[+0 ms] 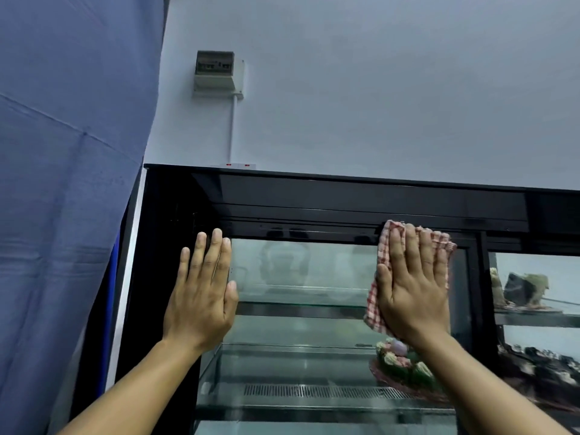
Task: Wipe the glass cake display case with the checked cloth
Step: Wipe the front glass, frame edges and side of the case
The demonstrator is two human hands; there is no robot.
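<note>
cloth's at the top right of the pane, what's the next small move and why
Probably slide the right hand and cloth leftward along the top of the glass toward the left hand: the cloth is pressed flat at the pane's upper right, and the glass between the hands looks hazy.

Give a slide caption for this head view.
The right hand presses the checked cloth on the display case glass; the left hand rests flat at its left edge.

Woven checked cloth [381,246]; glossy black frame [345,196] round smooth, smeared glass [301,277].
</note>
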